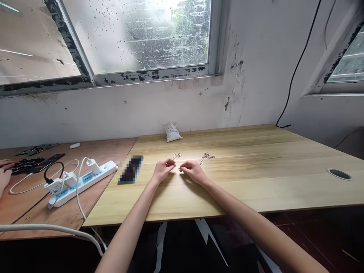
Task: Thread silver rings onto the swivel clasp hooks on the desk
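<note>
My left hand [163, 169] and my right hand [192, 171] rest close together on a light wooden table [256, 178], fingers curled into pinches that nearly meet. Between the fingertips sits something tiny, too small to name. Just beyond the hands lie small metal rings and clasps: a little cluster [177, 155] ahead of the left hand and a larger scatter [207, 156] ahead of the right hand. A small white bag [172, 132] lies farther back by the wall.
A blurred dark phone [131, 169] lies left of my hands. A white power strip [82, 182] with chargers and cables sits on the brown table to the left. Another person's hand [4, 175] shows at the far left edge. A round cable hole [339, 174] is at right.
</note>
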The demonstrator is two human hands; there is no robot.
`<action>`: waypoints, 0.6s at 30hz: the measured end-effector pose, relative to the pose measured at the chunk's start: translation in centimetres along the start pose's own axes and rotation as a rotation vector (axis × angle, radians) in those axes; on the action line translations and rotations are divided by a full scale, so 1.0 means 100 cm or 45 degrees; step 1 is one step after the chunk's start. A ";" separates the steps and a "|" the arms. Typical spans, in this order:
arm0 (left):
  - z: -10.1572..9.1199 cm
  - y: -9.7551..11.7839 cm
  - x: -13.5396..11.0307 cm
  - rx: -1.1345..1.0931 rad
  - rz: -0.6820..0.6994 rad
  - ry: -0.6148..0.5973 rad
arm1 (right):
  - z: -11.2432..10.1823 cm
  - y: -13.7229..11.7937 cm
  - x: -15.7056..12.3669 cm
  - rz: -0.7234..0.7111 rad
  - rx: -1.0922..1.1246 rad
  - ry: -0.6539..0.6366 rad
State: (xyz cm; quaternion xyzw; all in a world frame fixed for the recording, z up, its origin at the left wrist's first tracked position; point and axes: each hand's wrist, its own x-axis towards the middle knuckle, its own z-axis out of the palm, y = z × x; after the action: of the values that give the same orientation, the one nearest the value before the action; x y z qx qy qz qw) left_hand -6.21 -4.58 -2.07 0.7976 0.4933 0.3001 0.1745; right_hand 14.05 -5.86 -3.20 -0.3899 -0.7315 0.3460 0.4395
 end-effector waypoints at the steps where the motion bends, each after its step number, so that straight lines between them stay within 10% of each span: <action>1: 0.004 0.003 0.002 -0.009 0.006 -0.006 | 0.001 0.001 0.000 0.010 0.034 0.004; 18: 0.021 0.012 0.024 0.248 0.038 -0.058 | -0.017 0.037 0.020 0.216 0.031 0.251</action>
State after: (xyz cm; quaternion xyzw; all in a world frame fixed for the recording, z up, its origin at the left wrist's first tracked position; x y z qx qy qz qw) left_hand -3.23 -2.89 -2.23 0.8246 0.5042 0.2350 0.1030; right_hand 15.99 -2.14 -4.92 -0.4772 -0.6449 0.3508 0.4830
